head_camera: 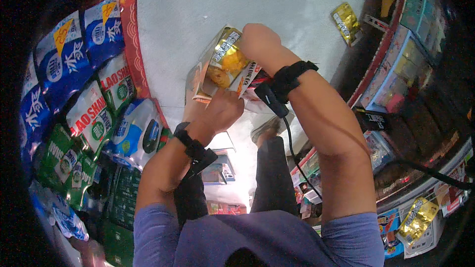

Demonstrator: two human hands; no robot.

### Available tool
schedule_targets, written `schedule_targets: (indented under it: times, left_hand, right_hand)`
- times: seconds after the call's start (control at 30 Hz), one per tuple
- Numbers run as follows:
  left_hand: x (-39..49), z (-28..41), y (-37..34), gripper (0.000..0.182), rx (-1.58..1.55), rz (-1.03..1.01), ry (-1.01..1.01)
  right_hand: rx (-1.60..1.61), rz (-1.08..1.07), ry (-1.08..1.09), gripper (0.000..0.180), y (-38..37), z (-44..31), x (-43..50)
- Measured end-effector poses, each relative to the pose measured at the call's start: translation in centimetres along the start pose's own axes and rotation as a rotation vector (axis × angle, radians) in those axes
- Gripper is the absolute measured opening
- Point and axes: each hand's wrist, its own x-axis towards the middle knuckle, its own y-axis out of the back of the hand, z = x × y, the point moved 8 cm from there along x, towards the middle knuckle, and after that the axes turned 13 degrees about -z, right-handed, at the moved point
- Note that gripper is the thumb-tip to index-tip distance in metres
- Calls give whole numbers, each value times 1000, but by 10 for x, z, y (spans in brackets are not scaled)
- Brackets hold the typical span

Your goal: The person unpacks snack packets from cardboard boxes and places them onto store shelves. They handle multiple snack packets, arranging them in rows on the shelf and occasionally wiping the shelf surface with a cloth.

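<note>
An open printed cardboard carton (199, 85) is in front of me above the pale floor, tilted. A shiny gold snack packet (227, 57) with a food picture and writing lies in its mouth. At the carton's near edge, my left hand (227, 109) is closed on the cardboard, its knuckles up. My right hand (261, 42) is curled at the far right side, against the carton and close to the packet. Its fingertips are hidden, so the exact hold is unclear. Something red and shiny shows under my right wrist. Both wrists wear black straps with small devices.
Another gold packet (347, 22) lies on the floor (289, 0) at right. Plastic-wrapped drink packs (91, 115) are stacked at left. Stocked shelves (393, 78) line the right, with a third gold packet (419, 218) lower down. A black cable (291, 148) hangs from my right wrist.
</note>
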Motion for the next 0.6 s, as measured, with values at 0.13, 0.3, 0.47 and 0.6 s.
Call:
schedule_targets:
  times: [0.13, 0.3, 0.47, 0.6]
  left_hand:
    - [2, 0, -8, 8, 23, -96, -5]
    - [2, -1, -5, 9, -19, -37, -19]
    - [1, -1, -9, 6, 70, -28, -10]
    - [0, -4, -12, 6, 33, 2, -29]
  right_hand:
    - [47, -143, 81, 35, -21, -15, 4]
    - [136, -97, 118, 40, -3, 5, 11]
    - [-82, 496, -147, 59, 102, 120, 3]
    - [-238, 668, -319, 82, 116, 195, -13]
